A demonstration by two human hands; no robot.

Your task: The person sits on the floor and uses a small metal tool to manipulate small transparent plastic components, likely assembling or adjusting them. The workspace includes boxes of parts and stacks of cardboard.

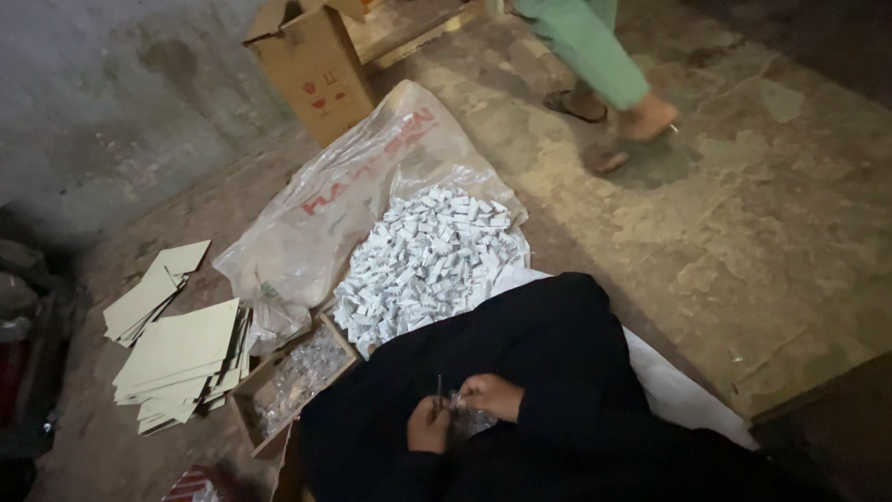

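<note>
White packets (427,260) lay heaped beyond the fingers—left hand (428,425) pinched a thin rod, right hand (492,395) gripped crinkly plastic (465,416); shallow box (295,381) part-filled.

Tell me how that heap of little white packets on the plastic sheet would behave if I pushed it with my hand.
The heap of white packets lies loose and unbound, so it would probably spread and slide, not move together. The plastic sheet beneath looks smooth and crinkled, likely slippery. Each packet looks small, probably light.
</note>
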